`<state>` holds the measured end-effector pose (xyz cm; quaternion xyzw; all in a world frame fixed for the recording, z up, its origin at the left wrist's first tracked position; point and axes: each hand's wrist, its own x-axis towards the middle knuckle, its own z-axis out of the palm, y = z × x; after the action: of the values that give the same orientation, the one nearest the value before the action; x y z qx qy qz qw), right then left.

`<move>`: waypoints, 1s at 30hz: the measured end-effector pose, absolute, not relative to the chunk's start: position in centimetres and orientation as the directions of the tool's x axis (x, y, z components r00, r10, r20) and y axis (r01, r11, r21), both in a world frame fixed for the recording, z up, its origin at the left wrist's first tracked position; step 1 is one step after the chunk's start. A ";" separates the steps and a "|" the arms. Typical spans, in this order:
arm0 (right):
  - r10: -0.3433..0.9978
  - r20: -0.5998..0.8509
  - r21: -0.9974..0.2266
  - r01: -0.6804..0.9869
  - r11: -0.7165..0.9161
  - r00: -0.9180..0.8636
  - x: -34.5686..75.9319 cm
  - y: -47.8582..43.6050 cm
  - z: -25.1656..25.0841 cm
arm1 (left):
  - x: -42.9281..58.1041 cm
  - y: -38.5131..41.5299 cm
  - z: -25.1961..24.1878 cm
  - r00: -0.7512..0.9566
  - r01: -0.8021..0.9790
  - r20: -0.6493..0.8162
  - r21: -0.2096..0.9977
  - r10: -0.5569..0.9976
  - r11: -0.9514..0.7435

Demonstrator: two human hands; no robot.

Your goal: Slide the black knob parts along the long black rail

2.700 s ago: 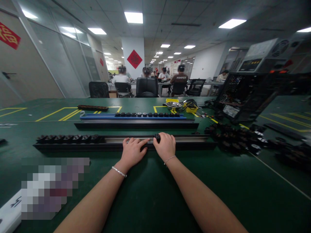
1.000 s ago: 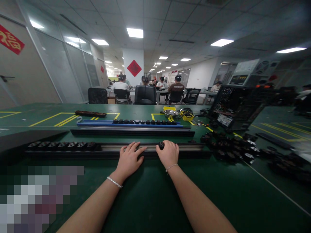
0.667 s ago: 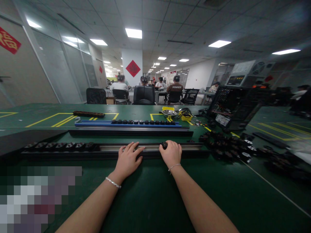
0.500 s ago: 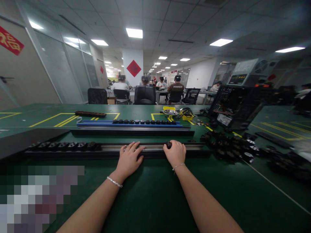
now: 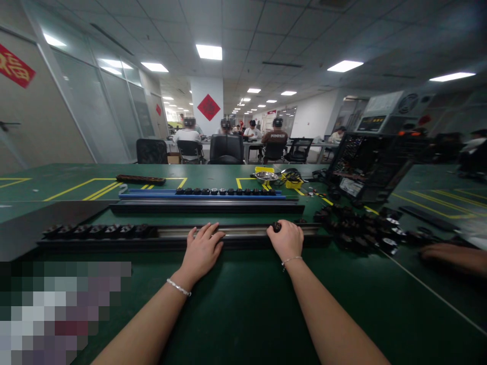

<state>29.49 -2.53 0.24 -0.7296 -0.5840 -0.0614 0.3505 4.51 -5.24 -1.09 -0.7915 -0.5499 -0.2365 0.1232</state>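
- Got the left hand (image 5: 201, 251) laid across the near rail (image 5: 243, 243), fingers spread over its bare metal strip (image 5: 245, 231), not gripping anything as far as visible.
- Got the right hand (image 5: 288, 240) pinching one black piece (image 5: 277, 227) farther right along the same rail; can't tell if seated in the channel or just held over it.
- Would call that rail a bit under half filled: count roughly seven in the row of black pieces (image 5: 104, 231), lined up close at the left end.
- Leaves a long gap between row and pinched piece, so nowhere near full, I'd guess.
- Also spot a loose pile (image 5: 359, 228) of dark parts beyond the right end, too jumbled to count, plus another person's arm (image 5: 462, 258) at the right edge.
- Farther back, see a second black rail (image 5: 213, 209), then a blue strip (image 5: 152, 193) with dark parts along the middle and right, bare toward the left.
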 end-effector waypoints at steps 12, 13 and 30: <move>0.790 0.521 -0.410 0.906 -0.101 0.323 30.1 -2.3 -0.2 | 4.5 -5.2 -1.3 0.285 0.927 0.515 0.066 0.808 -0.370; 0.792 0.516 -0.409 0.906 -0.107 0.326 30.1 -2.3 -0.2 | 4.4 -5.2 -1.3 0.285 0.927 0.515 0.067 0.808 -0.370; 0.794 0.525 -0.386 0.917 -0.098 0.306 30.5 -2.4 -0.3 | 4.5 -5.2 -1.2 0.274 0.930 0.508 0.076 0.816 -0.360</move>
<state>30.54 -2.35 -0.34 -0.7352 -0.5820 -0.0917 0.3351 4.47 -5.15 -1.17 -0.7894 -0.5530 -0.2388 0.1189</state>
